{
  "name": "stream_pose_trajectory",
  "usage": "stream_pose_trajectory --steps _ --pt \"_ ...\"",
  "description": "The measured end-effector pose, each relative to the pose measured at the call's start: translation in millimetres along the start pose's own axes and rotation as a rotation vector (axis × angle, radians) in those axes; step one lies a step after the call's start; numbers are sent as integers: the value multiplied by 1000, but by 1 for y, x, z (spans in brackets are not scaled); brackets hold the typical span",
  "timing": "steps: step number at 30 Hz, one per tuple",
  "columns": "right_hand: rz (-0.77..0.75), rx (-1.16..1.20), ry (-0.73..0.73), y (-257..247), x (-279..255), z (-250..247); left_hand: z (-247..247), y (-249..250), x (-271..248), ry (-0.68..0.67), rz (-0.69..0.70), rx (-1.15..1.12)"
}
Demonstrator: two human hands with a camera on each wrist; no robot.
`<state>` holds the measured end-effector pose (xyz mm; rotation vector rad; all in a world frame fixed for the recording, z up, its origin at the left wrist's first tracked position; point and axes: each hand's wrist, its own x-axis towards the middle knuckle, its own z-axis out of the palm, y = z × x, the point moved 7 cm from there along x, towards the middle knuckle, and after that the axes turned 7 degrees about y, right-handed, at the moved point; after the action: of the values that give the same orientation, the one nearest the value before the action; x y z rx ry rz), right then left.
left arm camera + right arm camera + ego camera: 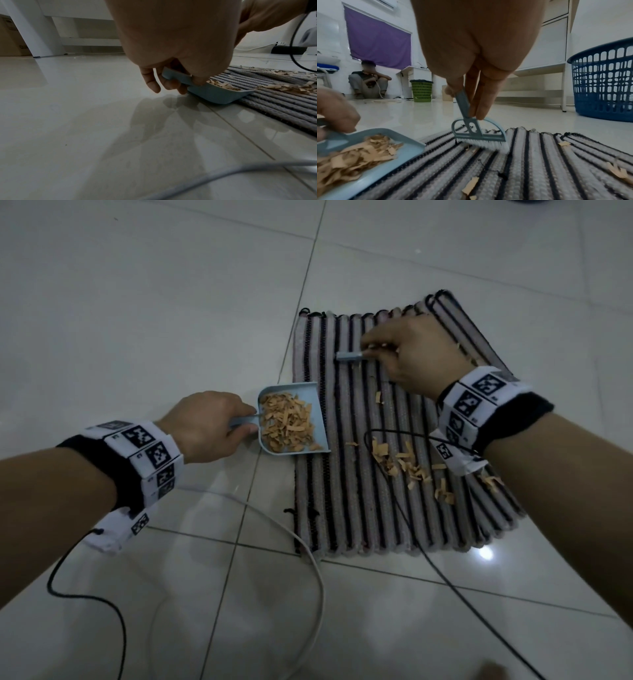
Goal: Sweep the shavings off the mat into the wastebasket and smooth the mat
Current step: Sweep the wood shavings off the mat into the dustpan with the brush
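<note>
A grey mat [359, 508] with black stripes lies on the tiled floor. My left hand [209, 426] grips the handle of a small blue dustpan [320, 419], which is heaped with tan shavings [286, 422] and rests on the mat's left edge [274, 108]. My right hand [411, 354] pinches the handle of a small blue brush [479, 134], whose white bristles touch the mat [530, 169] near its far edge. Loose shavings [407, 463] lie scattered on the mat near my right wrist. The dustpan [373, 151] sits left of the brush.
A blue laundry basket [604, 86] stands on the floor to the far right. A green wastebasket [421, 90] stands by the back wall, beside a seated person [368, 81]. A white cable [308, 559] and a black cable [411, 542] trail across floor and mat.
</note>
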<state>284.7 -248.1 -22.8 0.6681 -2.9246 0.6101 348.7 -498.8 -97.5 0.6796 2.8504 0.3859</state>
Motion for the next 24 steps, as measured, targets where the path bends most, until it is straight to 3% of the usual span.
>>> stream_pose_trajectory --steps 7,9,13,15,18,24 --pt "153 79 -109 14 -39 -25 -1 1 2 17 22 -4" --pt "191 118 -37 18 -44 -33 -3 3 4 30 31 -21" --pt "282 95 249 30 -47 -56 -4 5 7 51 22 -55" --pt "276 20 295 30 -48 -55 -4 5 7 48 13 -66" --pt "226 -47 233 19 -55 -31 -3 4 7 39 11 -63" --pt "167 86 134 -27 -64 9 -4 5 5 45 17 -13"
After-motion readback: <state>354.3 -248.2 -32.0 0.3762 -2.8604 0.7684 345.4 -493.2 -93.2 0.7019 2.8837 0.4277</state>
